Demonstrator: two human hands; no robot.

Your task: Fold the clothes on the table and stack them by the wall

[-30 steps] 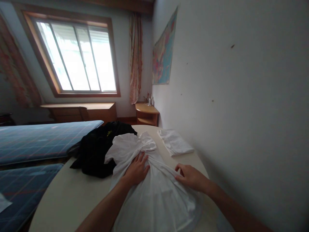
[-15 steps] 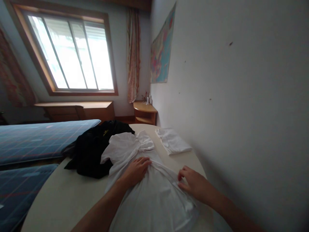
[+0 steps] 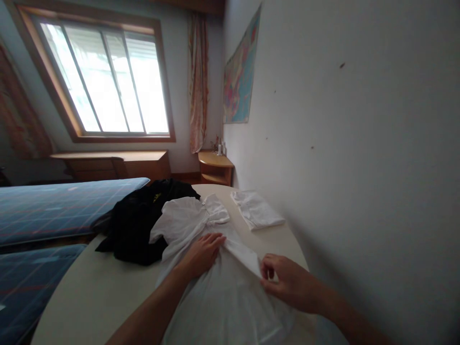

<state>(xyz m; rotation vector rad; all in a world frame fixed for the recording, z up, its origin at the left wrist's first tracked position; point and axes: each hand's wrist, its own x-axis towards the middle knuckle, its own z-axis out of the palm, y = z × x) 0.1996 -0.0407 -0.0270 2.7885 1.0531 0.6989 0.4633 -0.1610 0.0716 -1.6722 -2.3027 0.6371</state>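
A white shirt [image 3: 230, 297] is spread over the round table, its collar end away from me and one short sleeve out to the left. My left hand [image 3: 204, 254] lies palm down on the middle of it, fingers stretched out and pressing the cloth. At the right edge my right hand [image 3: 283, 280] pinches the fabric between thumb and fingers and lifts it slightly. A taut fold runs from the left fingertips to this pinch. The shirt's lower end leaves the view at the bottom.
A folded white cloth [image 3: 257, 211] lies at the table's right, near the wall [image 3: 352, 167]. Black clothing [image 3: 134, 230] is heaped at the left. Beyond the round table [image 3: 97, 297] are blue plaid mattresses [image 3: 64, 206] and a small corner shelf [image 3: 215, 160].
My right hand has closed on the shirt's right edge and shifted slightly toward me, drawing the cloth into a raised fold. My left hand has stayed in place.
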